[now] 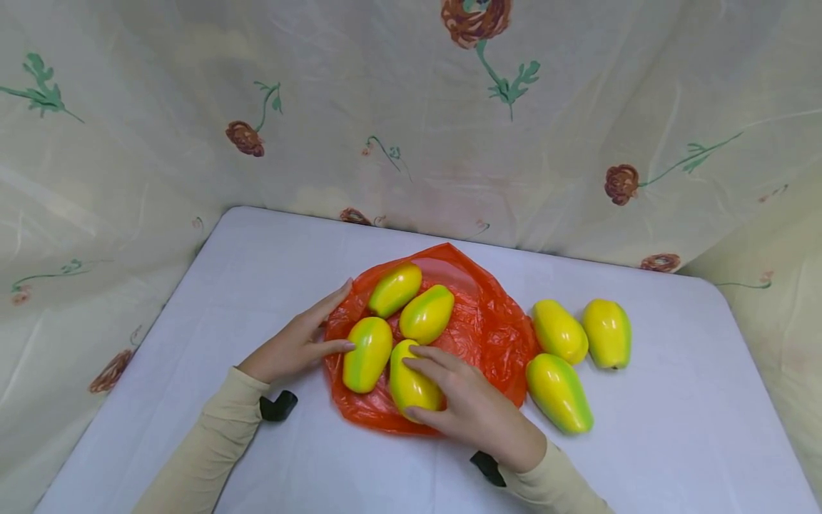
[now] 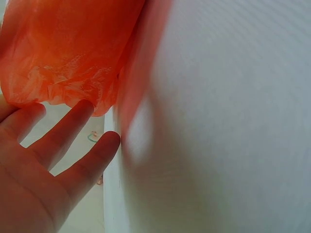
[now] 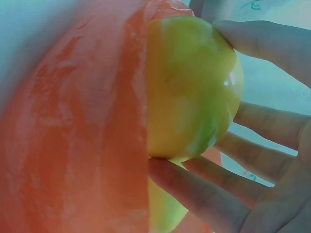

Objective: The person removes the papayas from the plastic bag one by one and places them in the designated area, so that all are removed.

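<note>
A red plastic bag (image 1: 488, 343) lies spread on the table with several glossy yellow-green papayas in it. My right hand (image 1: 472, 407) grips the nearest papaya (image 1: 411, 382) in the bag, thumb at its near end and fingers over its far side. In the right wrist view this papaya (image 3: 194, 87) sits among the fingertips, partly behind the bag's edge. My left hand (image 1: 298, 346) is at the bag's left side, its fingers straight and spread against the outside in the left wrist view. Its thumb reaches over the rim to the left papaya (image 1: 367, 355).
Outside the bag on the right lie three more papayas (image 1: 560, 394), close together. The white-covered table (image 1: 668, 428) has its back edge along a flowered curtain (image 1: 385, 107). Black wrist straps (image 1: 278, 406) show at both sleeves.
</note>
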A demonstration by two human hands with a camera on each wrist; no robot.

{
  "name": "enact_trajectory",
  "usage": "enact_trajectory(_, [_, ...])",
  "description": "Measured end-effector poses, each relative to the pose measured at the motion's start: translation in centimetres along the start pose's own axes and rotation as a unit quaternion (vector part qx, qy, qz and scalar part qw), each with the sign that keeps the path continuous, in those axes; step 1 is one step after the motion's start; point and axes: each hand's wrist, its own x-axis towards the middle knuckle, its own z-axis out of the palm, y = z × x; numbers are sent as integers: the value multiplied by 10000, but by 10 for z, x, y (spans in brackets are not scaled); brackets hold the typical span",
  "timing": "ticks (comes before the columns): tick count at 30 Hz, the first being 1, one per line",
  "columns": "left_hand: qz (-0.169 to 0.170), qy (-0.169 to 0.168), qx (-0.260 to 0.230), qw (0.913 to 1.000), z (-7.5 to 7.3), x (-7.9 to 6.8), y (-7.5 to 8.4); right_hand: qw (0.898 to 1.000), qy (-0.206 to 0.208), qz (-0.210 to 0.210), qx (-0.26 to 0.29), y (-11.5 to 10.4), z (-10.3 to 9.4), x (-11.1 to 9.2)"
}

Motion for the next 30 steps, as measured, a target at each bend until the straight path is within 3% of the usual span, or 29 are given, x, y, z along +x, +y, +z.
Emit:
enact_trajectory(8, [20,-20,14,10000,0,1,-1,9998,116,-109,75,2,-6,-7])
enact_trajectory(30, [4,-18,-42,10000,0,0,0,9911,1224,-420,-305,23,-37,-37])
